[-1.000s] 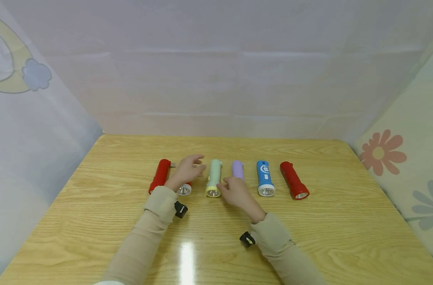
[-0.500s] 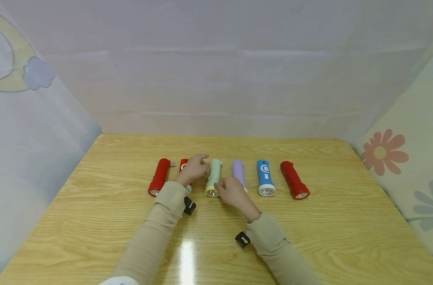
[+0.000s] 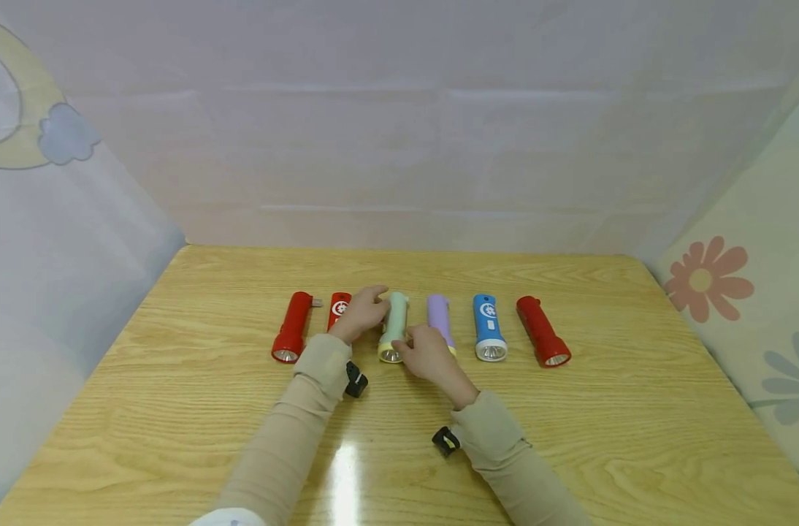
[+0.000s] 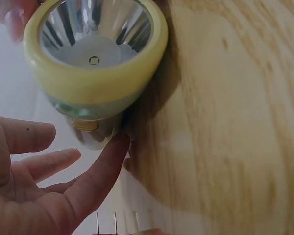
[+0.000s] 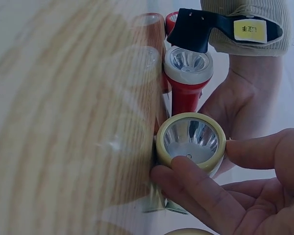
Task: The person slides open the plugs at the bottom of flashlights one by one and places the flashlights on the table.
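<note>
Pale green with a yellow rim (image 5: pixel 162 139), the flashlight (image 3: pixel 396 314) lies on the table (image 3: pixel 610 416) between the left hand (image 3: pixel 364 314) and right hand (image 3: pixel 429 353). Long axis: away from the sleeves (image 3: pixel 274 446), lens (image 5: pixel 188 134) nearest. From where I stand, right is nearer the lens, thumb and fingers pinching the rim; left fingers extended, released, beside the far end, contact unclear.

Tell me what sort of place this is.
Probably a staged recording spot rather than an everyday room: a wood-grain table bordered by flower-printed sheeting, flashlights laid out in a row, and a black wrist-worn device.
</note>
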`<act>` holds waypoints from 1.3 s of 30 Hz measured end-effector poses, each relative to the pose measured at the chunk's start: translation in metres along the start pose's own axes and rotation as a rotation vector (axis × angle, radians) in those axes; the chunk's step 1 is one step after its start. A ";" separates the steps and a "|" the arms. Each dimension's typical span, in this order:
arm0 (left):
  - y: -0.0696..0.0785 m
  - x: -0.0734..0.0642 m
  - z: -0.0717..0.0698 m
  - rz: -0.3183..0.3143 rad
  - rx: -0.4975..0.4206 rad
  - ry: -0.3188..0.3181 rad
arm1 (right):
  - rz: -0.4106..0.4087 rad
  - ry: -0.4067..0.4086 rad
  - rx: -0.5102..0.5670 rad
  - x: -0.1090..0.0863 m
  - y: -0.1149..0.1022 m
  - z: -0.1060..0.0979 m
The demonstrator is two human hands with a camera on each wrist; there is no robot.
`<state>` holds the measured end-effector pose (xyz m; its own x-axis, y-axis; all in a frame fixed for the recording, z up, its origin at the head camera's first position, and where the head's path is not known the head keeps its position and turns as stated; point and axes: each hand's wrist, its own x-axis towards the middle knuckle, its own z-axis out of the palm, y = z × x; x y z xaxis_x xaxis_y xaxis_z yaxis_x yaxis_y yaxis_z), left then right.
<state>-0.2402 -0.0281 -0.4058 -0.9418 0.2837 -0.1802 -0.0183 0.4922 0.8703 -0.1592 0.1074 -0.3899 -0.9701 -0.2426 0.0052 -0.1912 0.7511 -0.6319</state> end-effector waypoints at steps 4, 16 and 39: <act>0.000 0.000 0.002 -0.006 0.016 0.017 | -0.011 0.001 0.013 0.000 0.001 0.001; -0.001 0.004 0.006 -0.032 0.041 0.028 | 0.030 -0.006 0.042 0.000 0.001 0.003; 0.001 0.000 0.003 -0.042 0.031 0.065 | 0.043 0.006 0.091 0.002 0.001 0.006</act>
<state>-0.2393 -0.0249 -0.4060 -0.9602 0.2091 -0.1852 -0.0486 0.5279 0.8479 -0.1608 0.1037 -0.3947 -0.9781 -0.2073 -0.0191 -0.1351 0.7019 -0.6994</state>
